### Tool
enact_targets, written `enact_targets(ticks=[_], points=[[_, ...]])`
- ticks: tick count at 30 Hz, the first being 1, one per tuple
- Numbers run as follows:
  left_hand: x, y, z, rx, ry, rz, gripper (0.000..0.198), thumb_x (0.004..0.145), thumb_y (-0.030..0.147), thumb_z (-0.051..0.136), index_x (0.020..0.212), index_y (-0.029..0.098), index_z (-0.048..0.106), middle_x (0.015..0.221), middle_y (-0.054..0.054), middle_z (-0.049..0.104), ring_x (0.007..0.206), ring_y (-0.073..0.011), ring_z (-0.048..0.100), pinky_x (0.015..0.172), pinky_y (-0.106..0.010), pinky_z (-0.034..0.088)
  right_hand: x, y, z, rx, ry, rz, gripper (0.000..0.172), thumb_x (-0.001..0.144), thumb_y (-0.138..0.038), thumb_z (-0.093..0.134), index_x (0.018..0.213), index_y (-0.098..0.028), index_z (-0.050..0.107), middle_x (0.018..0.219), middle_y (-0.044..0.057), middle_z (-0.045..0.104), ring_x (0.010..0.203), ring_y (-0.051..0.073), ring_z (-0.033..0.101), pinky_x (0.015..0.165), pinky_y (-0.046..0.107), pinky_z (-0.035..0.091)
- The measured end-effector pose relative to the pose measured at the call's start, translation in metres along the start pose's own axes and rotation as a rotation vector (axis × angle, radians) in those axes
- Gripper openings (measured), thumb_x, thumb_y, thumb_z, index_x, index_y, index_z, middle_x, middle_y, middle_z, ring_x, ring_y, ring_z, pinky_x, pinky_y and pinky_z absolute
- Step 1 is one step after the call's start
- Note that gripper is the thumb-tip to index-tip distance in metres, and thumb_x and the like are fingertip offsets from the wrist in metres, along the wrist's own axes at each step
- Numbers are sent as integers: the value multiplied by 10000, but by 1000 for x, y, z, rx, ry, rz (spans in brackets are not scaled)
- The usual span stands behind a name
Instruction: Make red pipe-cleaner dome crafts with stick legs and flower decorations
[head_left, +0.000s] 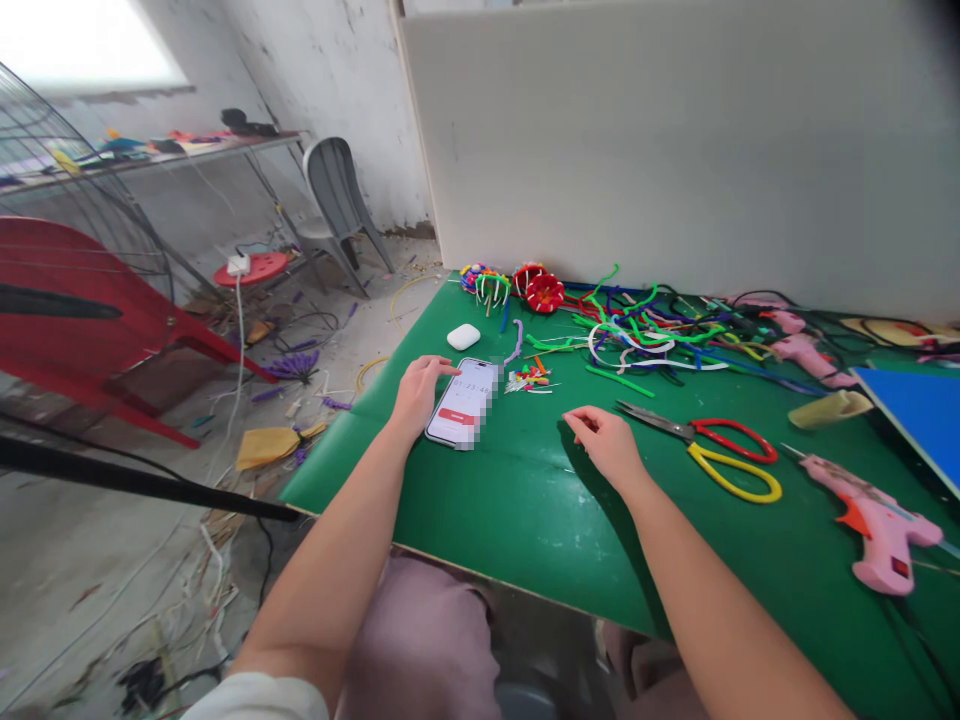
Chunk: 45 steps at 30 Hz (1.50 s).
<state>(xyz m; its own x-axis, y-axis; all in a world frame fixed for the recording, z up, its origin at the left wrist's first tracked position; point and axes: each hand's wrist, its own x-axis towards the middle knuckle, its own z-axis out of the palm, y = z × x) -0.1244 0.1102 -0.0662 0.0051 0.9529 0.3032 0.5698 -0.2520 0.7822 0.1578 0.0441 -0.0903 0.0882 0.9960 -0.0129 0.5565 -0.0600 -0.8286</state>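
Note:
My left hand [418, 392] rests on the left edge of a white phone [461, 403] lying flat on the green table [525, 500], one finger reaching onto its lit screen. My right hand [604, 443] lies on the table to the right of the phone, fingers loosely curled, holding nothing. Red and yellow scissors [712, 448] lie just right of that hand. A small heap of short coloured pieces [527, 379] sits beside the phone's far corner.
A white earbud case [463, 336] sits beyond the phone. Tangled pipe cleaners [645, 335] and red flowers [538, 288] lie at the back. A pink glue gun [874, 525] lies right. A red fan [82, 320] and littered floor are on the left.

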Motion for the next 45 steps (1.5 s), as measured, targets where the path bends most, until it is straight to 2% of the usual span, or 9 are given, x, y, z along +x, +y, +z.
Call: enact_targets(ticks=[15, 18, 21, 27, 32, 36, 40, 43, 45], points=[[-4, -2, -2, 114, 31, 34, 515, 896, 422, 229, 865, 211, 698, 1064, -39, 603, 1054, -190, 533, 970, -339, 392, -1, -4, -1, -4, 1, 2, 289, 787, -440, 506, 786, -195, 659, 549, 0, 590, 504, 142, 523, 516, 253, 370], [-18, 2, -4, 200, 24, 63, 450, 883, 416, 290, 910, 213, 690, 1082, -47, 591, 1050, -188, 537, 967, -339, 396, -1, -4, -1, -6, 0, -2, 299, 784, -446, 504, 787, -192, 660, 550, 4, 592, 502, 144, 524, 511, 254, 371], [-44, 8, -6, 306, 12, 101, 363, 834, 415, 419, 1021, 217, 658, 1141, -65, 568, 1081, -214, 519, 1002, -373, 366, 0, -3, -1, -9, 0, -10, 311, 783, -455, 496, 782, -191, 660, 549, 6, 593, 502, 146, 528, 508, 255, 370], [-91, 18, -3, 497, 66, 109, 469, 799, 442, 506, 1221, 239, 521, 1271, -117, 490, 1185, -288, 446, 1036, -473, 297, 1, -2, 0, -22, 4, -38, 327, 786, -462, 480, 781, -188, 659, 559, 13, 608, 509, 152, 540, 497, 254, 363], [-93, 21, 4, 685, 28, 130, 538, 778, 519, 526, 1226, 221, 512, 1334, -145, 444, 1209, -327, 426, 1027, -496, 298, 1, 0, 0, -37, 14, -64, 328, 786, -462, 472, 771, -192, 657, 556, 10, 613, 507, 150, 539, 508, 256, 356], [-91, 21, 5, 679, 20, 131, 544, 779, 527, 522, 1213, 200, 525, 1326, -165, 450, 1204, -341, 429, 1018, -515, 301, 1, 0, 1, -42, 24, -80, 317, 786, -448, 471, 770, -192, 657, 564, 10, 618, 518, 152, 540, 524, 259, 354], [-94, 20, 5, 634, 44, 157, 457, 799, 447, 511, 1177, 192, 546, 1291, -161, 482, 1201, -331, 437, 1027, -522, 293, -7, -2, -3, -31, 31, -83, 316, 785, -438, 471, 778, -184, 660, 589, 14, 633, 524, 148, 546, 531, 257, 370], [-95, 33, 7, 564, 62, 196, 367, 811, 377, 492, 1130, 210, 565, 1246, -133, 523, 1185, -299, 463, 1022, -504, 326, -21, -1, -17, -8, 19, -82, 319, 789, -440, 469, 781, -186, 662, 592, 7, 632, 514, 140, 552, 532, 252, 398], [-99, 59, 3, 500, 63, 236, 345, 822, 354, 465, 1121, 214, 563, 1220, -123, 541, 1150, -270, 500, 988, -469, 392, -32, 5, -33, 8, 26, -75, 323, 791, -446, 469, 789, -188, 664, 599, 5, 629, 509, 137, 553, 528, 251, 414]])
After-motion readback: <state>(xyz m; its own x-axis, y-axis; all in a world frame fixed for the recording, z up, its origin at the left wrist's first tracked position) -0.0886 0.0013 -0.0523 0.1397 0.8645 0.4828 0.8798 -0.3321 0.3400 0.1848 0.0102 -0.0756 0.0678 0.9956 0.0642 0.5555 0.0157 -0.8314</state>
